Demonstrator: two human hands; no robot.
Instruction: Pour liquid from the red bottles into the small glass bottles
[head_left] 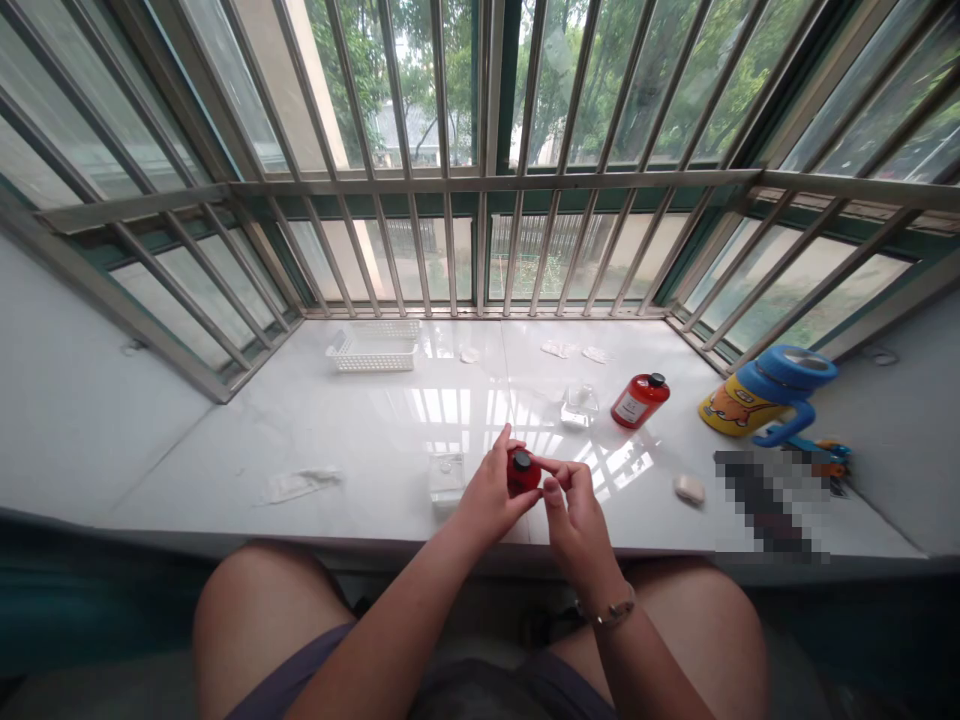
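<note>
A small red bottle with a black cap is in front of me, seen mostly from above. The fingers and thumb of my left hand wrap round it from the left. From the right, my right hand meets the same bottle, its index fingertip at the bottle's upper side near the cap and its thumb close to the right side. The other right fingers are curled. A clear transparent box stands just left of my left hand. Another clear container is behind my hands, beside a second red bottle with a white label.
A white basket lies at the back left. Crumpled white wrappers are on the white table. To the right are a blue-and-yellow mug, a pale case and a blurred-out dark object. Window bars edge the back.
</note>
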